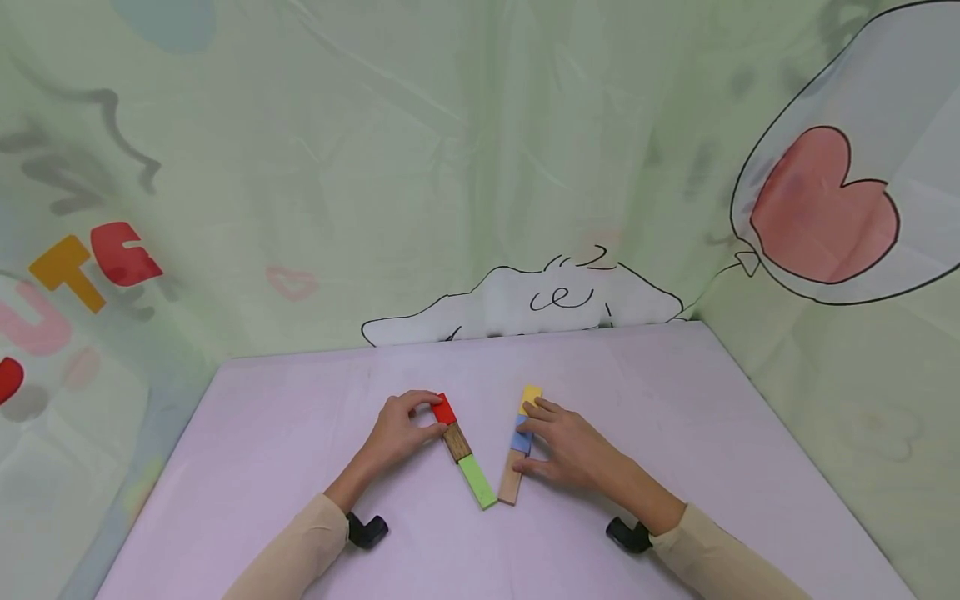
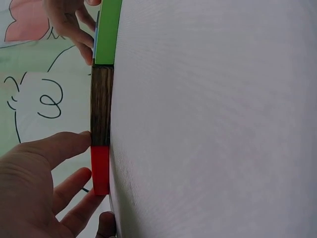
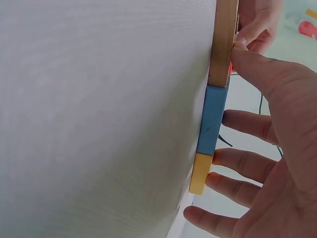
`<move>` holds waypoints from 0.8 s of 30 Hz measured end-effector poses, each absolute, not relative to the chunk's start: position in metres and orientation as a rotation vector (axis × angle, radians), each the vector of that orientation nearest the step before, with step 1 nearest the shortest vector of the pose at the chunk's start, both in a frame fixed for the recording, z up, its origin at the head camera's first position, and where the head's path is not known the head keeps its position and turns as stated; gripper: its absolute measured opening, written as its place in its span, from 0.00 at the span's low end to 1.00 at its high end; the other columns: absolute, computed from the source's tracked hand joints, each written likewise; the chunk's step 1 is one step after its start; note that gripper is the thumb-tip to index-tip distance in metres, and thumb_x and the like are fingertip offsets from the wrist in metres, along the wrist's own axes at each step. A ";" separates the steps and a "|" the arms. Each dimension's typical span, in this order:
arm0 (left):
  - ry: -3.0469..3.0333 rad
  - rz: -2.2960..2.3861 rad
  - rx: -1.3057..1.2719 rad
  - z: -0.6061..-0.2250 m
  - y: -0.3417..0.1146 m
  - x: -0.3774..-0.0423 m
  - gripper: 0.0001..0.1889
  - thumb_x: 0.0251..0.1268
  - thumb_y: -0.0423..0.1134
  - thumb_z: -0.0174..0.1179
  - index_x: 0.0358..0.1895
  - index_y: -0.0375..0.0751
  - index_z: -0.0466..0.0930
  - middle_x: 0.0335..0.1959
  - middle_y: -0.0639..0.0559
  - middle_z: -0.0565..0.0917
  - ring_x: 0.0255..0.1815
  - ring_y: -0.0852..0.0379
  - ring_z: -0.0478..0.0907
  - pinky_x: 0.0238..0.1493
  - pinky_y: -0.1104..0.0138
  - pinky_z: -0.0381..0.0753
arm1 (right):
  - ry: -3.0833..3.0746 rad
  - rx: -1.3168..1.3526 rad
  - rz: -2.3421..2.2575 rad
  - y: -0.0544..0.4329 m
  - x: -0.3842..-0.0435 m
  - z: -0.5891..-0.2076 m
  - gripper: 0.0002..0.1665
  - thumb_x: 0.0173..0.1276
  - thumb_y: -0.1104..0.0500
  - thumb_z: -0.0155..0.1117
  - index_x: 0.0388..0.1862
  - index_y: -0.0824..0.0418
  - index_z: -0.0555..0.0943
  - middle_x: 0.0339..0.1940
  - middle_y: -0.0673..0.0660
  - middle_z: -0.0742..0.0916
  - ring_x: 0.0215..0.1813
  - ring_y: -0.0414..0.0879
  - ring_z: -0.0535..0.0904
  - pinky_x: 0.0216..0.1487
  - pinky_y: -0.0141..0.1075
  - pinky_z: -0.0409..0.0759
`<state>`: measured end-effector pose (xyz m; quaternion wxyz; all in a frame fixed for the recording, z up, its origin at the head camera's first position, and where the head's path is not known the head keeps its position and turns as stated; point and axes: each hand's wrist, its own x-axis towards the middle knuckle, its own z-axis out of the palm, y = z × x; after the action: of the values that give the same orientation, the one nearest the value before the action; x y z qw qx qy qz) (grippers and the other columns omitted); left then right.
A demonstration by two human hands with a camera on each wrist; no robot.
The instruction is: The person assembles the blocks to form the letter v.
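Note:
Two slanting rows of rectangular blocks lie on the table, their near ends close together in a V. The left row runs from a red block [image 1: 445,409] through a dark brown wooden block [image 1: 457,442] to a green block [image 1: 477,482]. In the right row are a yellow block [image 1: 532,393], a blue block [image 1: 521,442] and a light wooden block [image 1: 510,485]. My left hand [image 1: 396,435] holds the red block between thumb and fingertips, the thumb at the brown seam. Spread fingers of my right hand [image 1: 573,446] touch the right row, the thumb at the light wooden block.
The pale table [image 1: 300,417] meets a printed cloth backdrop [image 1: 360,167] at its back edge and sides. A dark wrist-camera mount [image 1: 367,531] juts out from the left cuff, and another mount [image 1: 628,535] from the right cuff.

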<state>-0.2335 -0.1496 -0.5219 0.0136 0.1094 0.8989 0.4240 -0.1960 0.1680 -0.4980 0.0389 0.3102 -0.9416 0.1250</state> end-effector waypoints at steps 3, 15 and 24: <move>2.801 1.325 0.340 -0.522 -0.150 -0.234 0.19 0.62 0.43 0.75 0.58 0.54 0.88 0.60 0.55 0.87 0.52 0.52 0.72 0.54 0.58 0.71 | -2.889 0.948 0.383 0.168 -0.196 -0.498 0.33 0.66 0.34 0.74 0.58 0.57 0.88 0.70 0.66 0.85 0.76 0.67 0.77 0.70 0.60 0.79; 2.800 1.324 0.347 -0.522 -0.151 -0.232 0.20 0.62 0.43 0.76 0.58 0.54 0.88 0.59 0.55 0.87 0.52 0.52 0.72 0.53 0.58 0.72 | -2.877 0.951 0.387 0.167 -0.196 -0.496 0.33 0.65 0.35 0.74 0.57 0.57 0.88 0.69 0.67 0.85 0.75 0.68 0.77 0.69 0.60 0.80; 2.796 1.325 0.353 -0.523 -0.152 -0.233 0.20 0.62 0.44 0.75 0.58 0.54 0.88 0.59 0.55 0.87 0.52 0.52 0.72 0.54 0.58 0.72 | -2.891 0.952 0.382 0.168 -0.196 -0.497 0.33 0.66 0.34 0.74 0.57 0.57 0.88 0.70 0.67 0.84 0.75 0.68 0.77 0.70 0.60 0.79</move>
<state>-0.2326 -0.1520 -0.5231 0.0136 0.1132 0.8977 0.4255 -0.1958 0.1676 -0.4975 0.0369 0.3102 -0.9418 0.1243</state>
